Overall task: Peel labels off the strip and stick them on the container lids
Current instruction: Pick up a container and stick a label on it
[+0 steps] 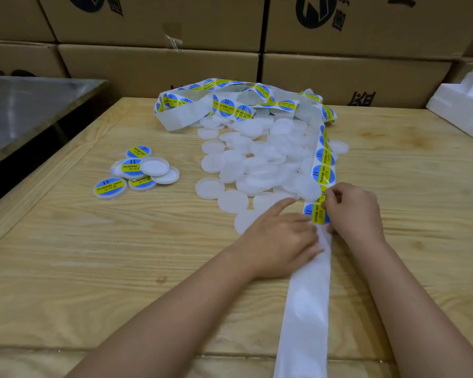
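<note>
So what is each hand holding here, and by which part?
The right hand pinches the nearest label at its right edge; the left hand only presses the strip flat beside it.

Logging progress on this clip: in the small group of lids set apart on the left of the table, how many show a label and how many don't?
Lids showing a blue-and-yellow label: 4
Lids showing no label: 2
Total: 6
A white edge under the stack may be a seventh lid; cannot tell.
</note>
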Available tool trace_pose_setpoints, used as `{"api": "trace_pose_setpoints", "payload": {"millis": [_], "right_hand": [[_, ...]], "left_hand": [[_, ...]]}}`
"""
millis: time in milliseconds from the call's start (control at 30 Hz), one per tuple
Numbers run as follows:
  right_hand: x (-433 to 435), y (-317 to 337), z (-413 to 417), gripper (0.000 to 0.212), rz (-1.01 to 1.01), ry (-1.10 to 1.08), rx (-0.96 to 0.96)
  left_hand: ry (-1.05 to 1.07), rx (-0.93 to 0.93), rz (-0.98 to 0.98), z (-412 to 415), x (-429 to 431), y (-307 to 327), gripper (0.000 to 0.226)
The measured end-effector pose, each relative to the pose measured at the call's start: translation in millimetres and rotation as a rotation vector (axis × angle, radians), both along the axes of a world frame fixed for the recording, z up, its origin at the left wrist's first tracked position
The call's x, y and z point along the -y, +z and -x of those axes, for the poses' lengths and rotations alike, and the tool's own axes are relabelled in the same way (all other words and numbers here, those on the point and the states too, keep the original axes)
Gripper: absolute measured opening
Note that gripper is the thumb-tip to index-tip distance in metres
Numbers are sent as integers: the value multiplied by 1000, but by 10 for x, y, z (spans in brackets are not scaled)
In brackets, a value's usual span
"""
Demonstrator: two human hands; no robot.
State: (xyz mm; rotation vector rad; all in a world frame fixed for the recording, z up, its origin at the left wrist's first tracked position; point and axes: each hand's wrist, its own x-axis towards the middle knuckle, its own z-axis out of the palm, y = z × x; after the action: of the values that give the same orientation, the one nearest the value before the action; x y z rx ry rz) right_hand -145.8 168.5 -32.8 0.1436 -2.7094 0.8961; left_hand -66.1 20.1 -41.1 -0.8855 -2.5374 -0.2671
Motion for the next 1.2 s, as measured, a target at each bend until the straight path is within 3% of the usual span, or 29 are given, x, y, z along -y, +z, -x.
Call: {"api": "trace_pose_setpoints", "payload": {"millis": [100, 267, 367, 500, 600, 800, 1000, 1200], "right_hand": [[6, 8, -13, 20, -16, 13, 30], [17, 6, -16, 25, -11, 75, 98], [31, 4, -23, 26, 34, 119, 107], [36, -8, -53, 24, -35, 207, 91], [22, 18, -45, 13, -56, 206, 75], [65, 37, -67, 13, -106, 179, 48], [-21, 118, -74, 21, -206, 261, 175], [-80, 190, -98, 15, -289, 350, 221]], "left_hand": [[-22, 71, 5, 23, 4, -10, 33], [-24, 107, -296, -6, -3, -20, 10], [5, 146, -381, 20, 9, -39, 10], [63, 72, -268, 61, -24, -57, 16], [193, 132, -216, 121, -30, -101, 35], [335, 168, -103, 198, -75, -165, 40], [350, 204, -159, 224, -78, -133, 29], [384, 205, -257, 225, -81, -103, 20]]}}
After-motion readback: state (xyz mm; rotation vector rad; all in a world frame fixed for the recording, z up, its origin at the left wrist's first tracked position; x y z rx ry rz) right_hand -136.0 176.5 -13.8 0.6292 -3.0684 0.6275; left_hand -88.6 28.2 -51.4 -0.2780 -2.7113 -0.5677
